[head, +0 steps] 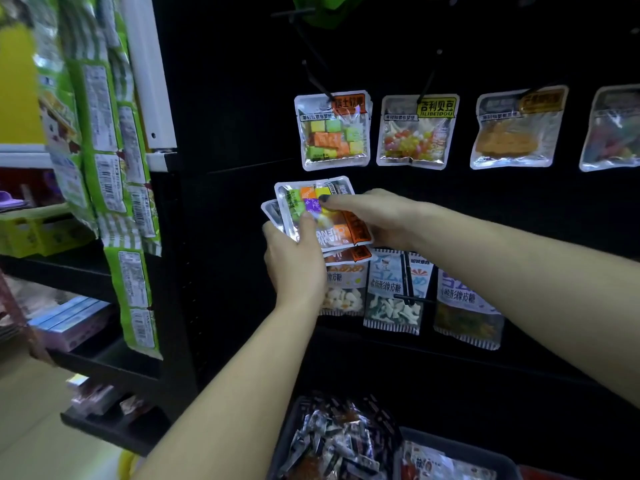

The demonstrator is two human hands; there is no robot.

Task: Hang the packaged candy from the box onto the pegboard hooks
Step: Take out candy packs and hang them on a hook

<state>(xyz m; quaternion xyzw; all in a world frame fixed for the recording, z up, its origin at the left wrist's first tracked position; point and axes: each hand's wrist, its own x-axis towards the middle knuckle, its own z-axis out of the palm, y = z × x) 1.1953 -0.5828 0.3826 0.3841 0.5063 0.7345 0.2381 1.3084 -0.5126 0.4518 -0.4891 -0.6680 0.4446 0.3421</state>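
Candy packets (pixel 320 216): I am holding a small stack of cube-candy pouches in front of the pegboard (pixel 485 209), below the matching hung pouch (pixel 334 131).
Left hand (pixel 294 258): fingers are clamping the stack's lower edge, thumb on top.
Right hand (pixel 377 216): fingers are pinching the top pouch.
Handling: I am judging them light, floppy and slick; gripping beside the orange header looks best.
Box (pixel 332 441): sitting below my wrists, more packets inside.
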